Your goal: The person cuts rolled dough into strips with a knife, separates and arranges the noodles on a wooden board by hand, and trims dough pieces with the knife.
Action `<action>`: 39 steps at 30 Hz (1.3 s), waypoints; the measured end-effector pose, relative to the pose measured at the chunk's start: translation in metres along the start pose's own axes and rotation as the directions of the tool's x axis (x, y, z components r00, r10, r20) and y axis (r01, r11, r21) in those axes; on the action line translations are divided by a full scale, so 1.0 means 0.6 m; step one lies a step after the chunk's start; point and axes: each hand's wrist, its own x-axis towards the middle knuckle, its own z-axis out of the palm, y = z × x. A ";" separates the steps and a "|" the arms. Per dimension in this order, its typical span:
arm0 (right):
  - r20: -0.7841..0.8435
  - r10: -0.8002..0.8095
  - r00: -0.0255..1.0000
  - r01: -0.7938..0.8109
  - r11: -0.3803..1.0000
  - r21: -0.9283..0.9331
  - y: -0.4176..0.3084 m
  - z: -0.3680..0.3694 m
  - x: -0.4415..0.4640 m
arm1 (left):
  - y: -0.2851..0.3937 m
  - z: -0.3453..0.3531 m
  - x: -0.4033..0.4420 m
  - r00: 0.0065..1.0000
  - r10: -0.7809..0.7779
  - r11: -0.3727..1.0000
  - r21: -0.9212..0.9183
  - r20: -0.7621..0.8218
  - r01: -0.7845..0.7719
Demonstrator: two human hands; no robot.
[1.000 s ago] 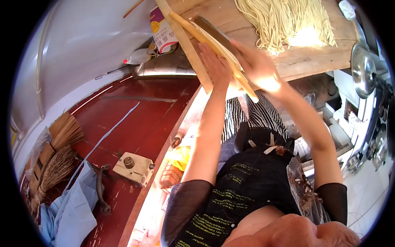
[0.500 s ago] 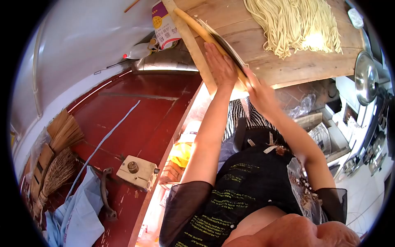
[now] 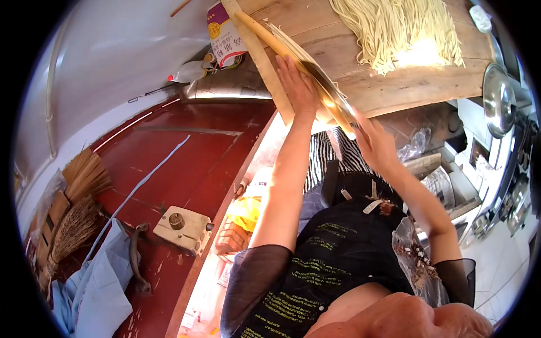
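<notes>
A person's left hand (image 3: 299, 89) lies flat along a wooden rod (image 3: 264, 32), fingers outstretched and close together, at the near left edge of a plank worktop (image 3: 394, 90). The right hand (image 3: 376, 144) has its fingers clamped on the near end of a knife (image 3: 320, 75), its dark blade alongside the rod, with pale strips (image 3: 282, 36) just beside. Loose noodles (image 3: 394, 31) lie far right; a printed bag (image 3: 226, 37) stands far left.
</notes>
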 end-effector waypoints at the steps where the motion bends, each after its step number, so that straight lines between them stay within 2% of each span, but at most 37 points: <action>1: -0.028 -0.030 0.999 0.030 0.999 -0.016 0.015 0.007 -0.036 | 0.003 -0.001 0.000 1.000 -0.004 1.000 0.010 0.001 0.004; 2: -0.026 -0.026 0.999 0.026 1.000 -0.013 0.020 0.002 -0.062 | 0.005 -0.001 -0.001 1.000 -0.008 1.000 0.021 0.002 0.008; 4: 0.067 0.115 0.991 -0.120 0.990 0.075 0.024 0.000 -0.090 | 0.008 0.002 -0.001 1.000 -0.014 0.999 0.050 -0.002 0.014; 5: 0.070 0.117 0.991 -0.122 0.990 0.076 0.030 0.013 -0.088 | 0.009 0.004 0.001 1.000 -0.019 0.997 0.077 -0.012 0.019; 7: 0.018 0.036 0.999 -0.036 0.999 -0.007 0.034 0.038 -0.067 | 0.005 0.008 0.001 1.000 -0.017 0.996 0.088 -0.019 0.018; 8: 0.022 0.056 0.998 -0.056 0.998 -0.011 0.034 0.051 -0.044 | 0.004 0.010 -0.001 0.999 -0.012 0.995 0.098 -0.030 0.015; 11: -0.050 0.036 0.998 -0.036 0.999 0.010 -0.016 0.092 0.101 | 0.001 0.012 -0.003 1.000 -0.005 0.997 0.079 -0.031 0.008; 12: -0.109 -0.030 0.994 0.033 0.999 0.021 -0.015 0.113 0.155 | 0.005 0.010 0.001 0.999 -0.002 0.996 0.084 -0.036 0.005; 13: -0.169 -0.094 0.981 0.100 0.995 0.027 -0.016 0.132 0.203 | 0.013 0.006 0.007 0.998 0.001 0.963 0.270 0.070 -0.020; 14: -0.135 -0.067 0.989 0.071 0.997 0.030 -0.040 0.127 0.250 | 0.022 0.000 0.012 0.984 -0.017 0.894 0.443 0.175 -0.064; 15: -0.102 -0.037 0.994 0.041 0.999 0.030 -0.061 0.105 0.293 | 0.031 -0.014 0.009 0.983 -0.029 0.942 0.333 0.179 -0.033; 16: -0.108 -0.037 0.993 0.040 0.999 0.029 -0.066 0.084 0.318 | 0.022 -0.012 0.005 0.983 -0.023 0.943 0.332 0.179 -0.038; 18: -0.017 -0.026 1.000 0.027 0.996 0.080 -0.073 0.044 0.347 | 0.000 0.002 -0.005 0.999 -0.035 0.999 0.001 -0.007 0.035; 19: 0.022 -0.061 0.998 0.059 0.995 0.080 -0.069 0.025 0.322 | 0.001 0.000 -0.007 0.998 -0.056 0.998 0.011 0.012 0.056; 21: -0.032 -0.083 0.996 0.087 0.986 0.139 -0.050 0.011 0.235 | -0.001 0.004 -0.007 0.998 -0.058 0.998 0.020 0.015 0.058; 23: -0.038 -0.075 0.997 0.076 0.997 0.027 -0.014 0.014 0.119 | -0.003 0.001 -0.007 0.999 -0.040 0.998 0.042 0.009 0.039; 25: 0.018 0.059 0.998 -0.060 0.997 0.040 -0.017 0.002 0.017 | -0.005 0.002 -0.009 1.000 -0.016 1.000 0.008 -0.012 0.017; 28: 0.017 0.067 0.998 -0.068 0.993 0.098 0.016 -0.001 -0.088 | 0.001 0.000 -0.007 1.000 -0.024 0.999 -0.039 -0.019 0.024; 30: 0.120 0.149 0.981 -0.154 0.988 0.028 0.032 0.001 -0.115 | -0.002 0.003 -0.008 0.999 -0.040 0.999 -0.024 -0.024 0.040; 31: 0.120 0.152 0.981 -0.156 0.987 0.026 0.034 0.014 -0.104 | -0.003 0.006 -0.007 0.999 -0.041 0.999 -0.027 -0.021 0.041; 33: -0.003 0.035 0.999 -0.035 0.999 0.011 0.038 0.054 -0.053 | -0.007 0.006 -0.010 0.999 -0.020 1.000 -0.013 -0.033 0.020; 35: -0.067 0.036 0.997 -0.035 0.999 0.019 0.007 0.092 0.045 | -0.012 0.009 -0.007 0.999 -0.010 1.000 0.005 -0.038 0.010; 36: -0.075 -0.034 0.997 0.030 0.998 -0.054 0.016 0.127 0.097 | -0.010 0.007 -0.011 0.999 0.006 1.000 0.019 -0.038 -0.005; 37: -0.076 -0.043 0.996 0.038 0.997 -0.068 -0.001 0.137 0.144 | -0.001 0.002 -0.009 0.998 -0.060 0.997 0.048 0.007 0.059; 38: -0.078 -0.052 0.996 0.046 0.996 -0.081 -0.018 0.145 0.191 | -0.002 0.002 -0.004 0.998 -0.055 0.997 0.054 -0.001 0.055; 39: -0.071 0.008 0.997 -0.011 0.999 -0.035 -0.057 0.110 0.236 | -0.004 0.004 0.001 0.996 -0.064 0.986 0.159 0.060 0.054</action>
